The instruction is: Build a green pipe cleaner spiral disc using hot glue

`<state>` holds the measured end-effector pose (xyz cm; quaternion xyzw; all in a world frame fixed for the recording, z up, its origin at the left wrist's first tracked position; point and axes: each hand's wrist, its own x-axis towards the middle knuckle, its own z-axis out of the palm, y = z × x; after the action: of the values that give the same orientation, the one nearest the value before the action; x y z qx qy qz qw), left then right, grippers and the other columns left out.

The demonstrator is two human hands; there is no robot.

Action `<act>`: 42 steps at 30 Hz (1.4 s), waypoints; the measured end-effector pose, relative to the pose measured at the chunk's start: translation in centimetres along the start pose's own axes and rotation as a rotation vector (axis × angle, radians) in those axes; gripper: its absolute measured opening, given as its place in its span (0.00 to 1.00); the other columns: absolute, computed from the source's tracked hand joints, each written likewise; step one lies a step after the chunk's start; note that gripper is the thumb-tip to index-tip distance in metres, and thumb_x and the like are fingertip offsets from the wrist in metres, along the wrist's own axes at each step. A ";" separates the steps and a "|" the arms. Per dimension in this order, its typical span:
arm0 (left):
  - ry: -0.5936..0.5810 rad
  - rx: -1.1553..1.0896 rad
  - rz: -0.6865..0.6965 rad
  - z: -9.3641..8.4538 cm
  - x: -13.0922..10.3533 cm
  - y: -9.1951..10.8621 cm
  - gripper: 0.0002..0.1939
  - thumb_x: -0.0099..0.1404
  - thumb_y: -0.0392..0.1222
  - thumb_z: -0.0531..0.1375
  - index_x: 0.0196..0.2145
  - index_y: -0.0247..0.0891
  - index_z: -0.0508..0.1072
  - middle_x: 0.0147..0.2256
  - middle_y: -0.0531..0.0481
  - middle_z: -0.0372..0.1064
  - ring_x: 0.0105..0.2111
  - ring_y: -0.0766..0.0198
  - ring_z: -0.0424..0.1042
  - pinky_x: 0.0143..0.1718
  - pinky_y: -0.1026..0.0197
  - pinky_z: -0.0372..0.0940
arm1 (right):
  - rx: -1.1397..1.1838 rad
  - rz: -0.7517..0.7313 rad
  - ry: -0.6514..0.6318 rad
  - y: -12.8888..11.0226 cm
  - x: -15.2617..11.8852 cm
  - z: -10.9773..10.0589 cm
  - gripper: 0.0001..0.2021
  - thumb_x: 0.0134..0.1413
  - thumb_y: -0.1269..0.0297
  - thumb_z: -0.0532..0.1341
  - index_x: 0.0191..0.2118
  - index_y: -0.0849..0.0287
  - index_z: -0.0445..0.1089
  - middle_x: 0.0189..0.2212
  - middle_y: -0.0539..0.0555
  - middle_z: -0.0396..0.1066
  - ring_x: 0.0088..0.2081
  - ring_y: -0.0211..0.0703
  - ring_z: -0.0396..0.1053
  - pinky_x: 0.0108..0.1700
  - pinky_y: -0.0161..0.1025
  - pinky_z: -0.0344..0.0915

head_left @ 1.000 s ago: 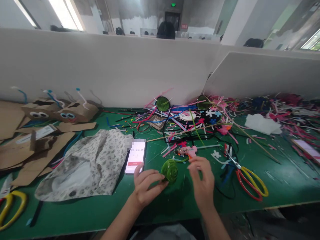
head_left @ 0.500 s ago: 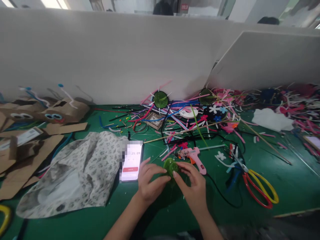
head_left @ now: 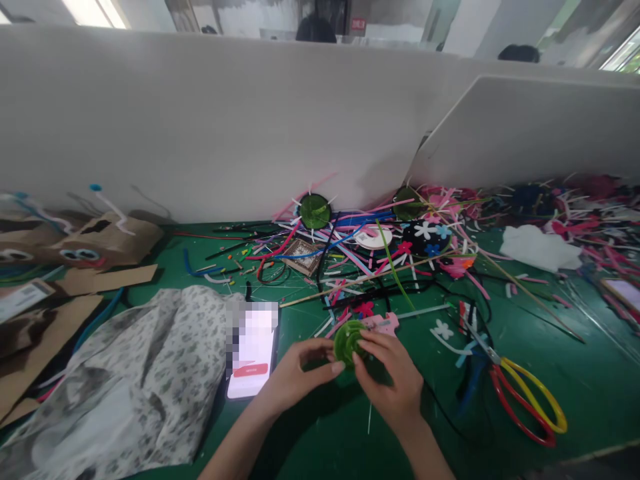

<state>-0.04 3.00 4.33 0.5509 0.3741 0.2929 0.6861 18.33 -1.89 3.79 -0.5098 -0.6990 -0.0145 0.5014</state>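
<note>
- The green coil [head_left: 346, 343] is held up over the worktop [head_left: 333, 427], between the two hands.
- Left hand [head_left: 303, 373]: fingers narrow, holding the coil's left side.
- Right hand [head_left: 393, 377]: fingers pinching its right side.
- The phone [head_left: 253, 350] lies just beside the left forearm, the cloth [head_left: 150, 387] beyond it.
- Bare green surface runs from the right hand to the scissors [head_left: 495, 359]; a dark cord crosses it.
- The glue gun [head_left: 384, 325] sits just past the right fingers, partly hidden.
- The worktop's near edge shows at lower right.
- Strips [head_left: 360, 250] crowd the back, against a pale partition [head_left: 225, 133].
- Windows brighten the room behind.
</note>
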 end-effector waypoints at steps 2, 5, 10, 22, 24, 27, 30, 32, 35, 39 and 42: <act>0.016 0.018 -0.018 0.3 0.4 0.0 0.13 0.58 0.47 0.66 0.34 0.34 0.79 0.33 0.46 0.77 0.35 0.58 0.73 0.39 0.60 0.66 | 0.015 -0.045 -0.044 -0.2 0.3 0.0 0.17 0.50 0.78 0.63 0.46 0.56 0.71 0.42 0.56 0.75 0.45 0.46 0.73 0.47 0.47 0.72; 0.044 0.005 -0.024 0.5 0.5 -0.2 0.13 0.58 0.48 0.66 0.30 0.34 0.80 0.29 0.48 0.76 0.32 0.60 0.72 0.36 0.63 0.64 | 0.045 0.107 0.124 0.5 0.0 -0.5 0.13 0.54 0.78 0.60 0.43 0.56 0.72 0.37 0.55 0.76 0.41 0.44 0.73 0.44 0.45 0.71; 0.112 -0.098 -0.028 0.8 0.0 -0.8 0.13 0.55 0.48 0.68 0.33 0.36 0.82 0.34 0.46 0.78 0.36 0.57 0.74 0.40 0.61 0.65 | -0.054 0.407 0.415 1.4 -0.2 -2.1 0.10 0.57 0.67 0.62 0.45 0.58 0.72 0.37 0.57 0.75 0.39 0.46 0.73 0.43 0.47 0.69; 0.213 -0.102 0.087 3.1 -1.9 -1.0 0.13 0.54 0.49 0.68 0.28 0.35 0.82 0.32 0.45 0.78 0.35 0.56 0.73 0.40 0.59 0.66 | 0.004 0.357 0.428 -1.6 -1.0 -2.2 0.02 0.56 0.70 0.63 0.36 0.56 0.72 0.36 0.55 0.72 0.40 0.47 0.70 0.43 0.49 0.68; 0.210 -0.141 0.075 3.5 -2.4 -1.1 0.13 0.53 0.50 0.69 0.28 0.35 0.82 0.32 0.44 0.77 0.34 0.56 0.73 0.39 0.59 0.67 | -0.019 0.267 0.351 -2.0 -1.2 -2.7 0.06 0.54 0.68 0.64 0.39 0.56 0.72 0.38 0.56 0.72 0.42 0.48 0.69 0.46 0.52 0.67; 0.153 -0.185 0.071 4.6 -3.1 -1.3 0.13 0.53 0.48 0.69 0.29 0.35 0.82 0.32 0.44 0.77 0.35 0.56 0.73 0.39 0.59 0.67 | -0.006 0.078 0.168 -3.1 -1.3 -2.7 0.11 0.51 0.70 0.65 0.42 0.53 0.72 0.43 0.55 0.72 0.47 0.50 0.68 0.53 0.57 0.63; 0.134 -0.219 0.072 5.4 -4.0 -1.8 0.12 0.52 0.47 0.70 0.30 0.36 0.83 0.33 0.44 0.78 0.36 0.56 0.73 0.40 0.59 0.66 | 0.069 0.116 0.232 -3.7 -1.9 -2.8 0.07 0.54 0.74 0.62 0.36 0.53 0.71 0.39 0.53 0.72 0.46 0.47 0.68 0.55 0.58 0.61; 0.165 -0.229 0.075 5.5 -4.6 -1.9 0.11 0.51 0.47 0.70 0.27 0.36 0.82 0.32 0.45 0.78 0.35 0.57 0.72 0.39 0.60 0.66 | 0.106 0.227 0.353 -3.7 -2.5 -3.3 0.05 0.56 0.73 0.60 0.34 0.55 0.70 0.36 0.53 0.71 0.45 0.46 0.68 0.54 0.57 0.62; 0.203 -0.227 0.085 5.7 -5.6 -1.9 0.11 0.50 0.47 0.71 0.25 0.36 0.82 0.30 0.46 0.77 0.33 0.58 0.72 0.37 0.61 0.65 | 0.109 0.256 0.357 -4.3 -3.2 -4.0 0.02 0.57 0.69 0.61 0.35 0.56 0.69 0.38 0.55 0.71 0.47 0.48 0.67 0.53 0.57 0.62; 0.157 -0.247 0.085 6.1 -6.7 -1.9 0.11 0.51 0.47 0.71 0.30 0.38 0.83 0.34 0.45 0.79 0.36 0.56 0.73 0.41 0.59 0.65 | 0.104 0.083 0.166 -5.9 -3.9 -3.9 0.06 0.54 0.70 0.63 0.38 0.54 0.72 0.42 0.55 0.72 0.49 0.50 0.67 0.51 0.55 0.64; 0.174 -0.242 0.078 6.2 -7.4 -2.5 0.10 0.51 0.47 0.71 0.28 0.38 0.83 0.32 0.46 0.79 0.35 0.58 0.73 0.40 0.61 0.65 | 0.158 0.193 0.350 -6.0 -4.4 -3.8 0.05 0.56 0.73 0.62 0.35 0.55 0.72 0.37 0.54 0.73 0.45 0.48 0.69 0.51 0.55 0.65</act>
<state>1.07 -6.88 3.98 0.4509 0.3723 0.4089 0.7006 16.53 -9.90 5.44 -0.5232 -0.5481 0.0002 0.6526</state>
